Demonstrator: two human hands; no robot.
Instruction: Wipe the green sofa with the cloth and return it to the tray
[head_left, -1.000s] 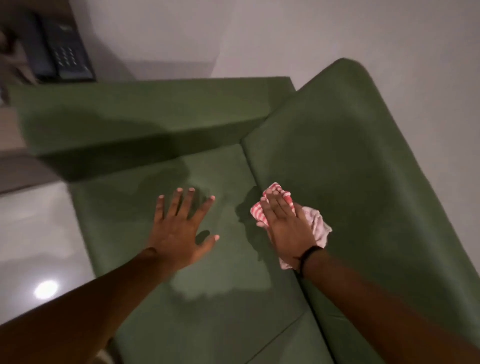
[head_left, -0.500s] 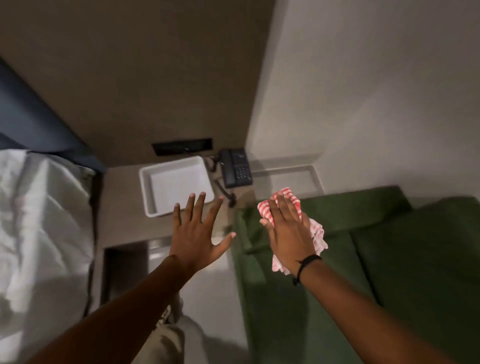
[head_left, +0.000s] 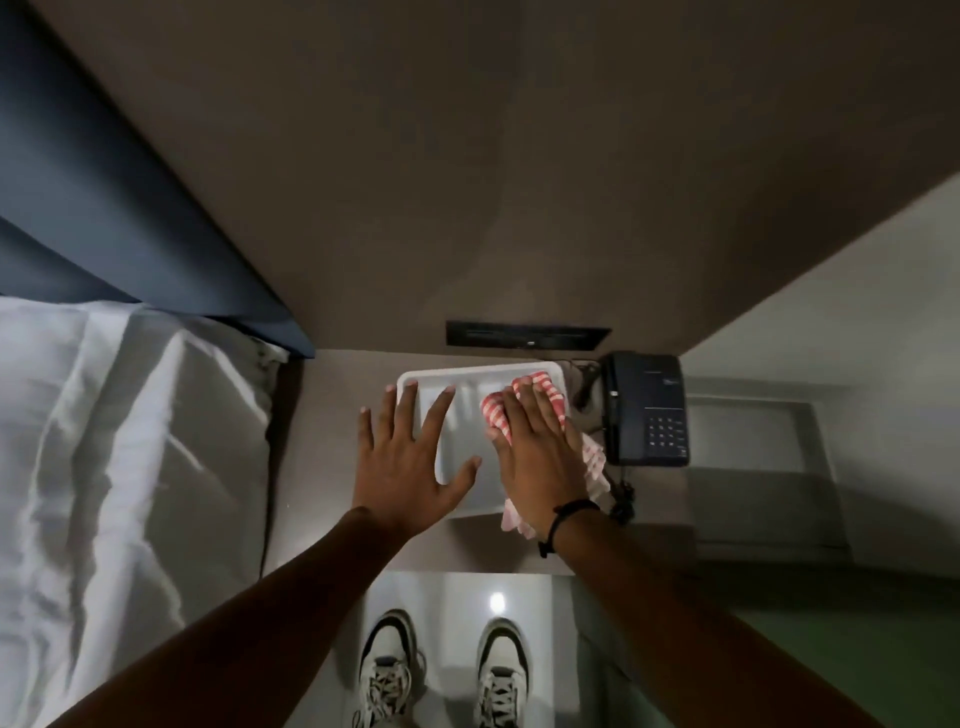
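A white tray (head_left: 470, 376) stands on a brown bedside table (head_left: 332, 452). My right hand (head_left: 540, 452) lies over the tray's right side and holds the red-and-white striped cloth (head_left: 543, 392) under its palm; part of the cloth hangs over the tray's right rim. My left hand (head_left: 402, 457) hovers with fingers spread over the tray's left edge and holds nothing. Only a strip of the green sofa (head_left: 831, 654) shows at the lower right.
A dark telephone (head_left: 647, 410) with its cord sits right of the tray. A bed with white sheets (head_left: 119, 467) and a blue headboard (head_left: 104, 208) fills the left. A dark wall panel (head_left: 524, 335) is behind the tray. My shoes (head_left: 441, 670) stand on the glossy floor.
My view swung from the sofa to the bedside table. Both hands moved forward over the tray, the right one carrying the cloth off the sofa.
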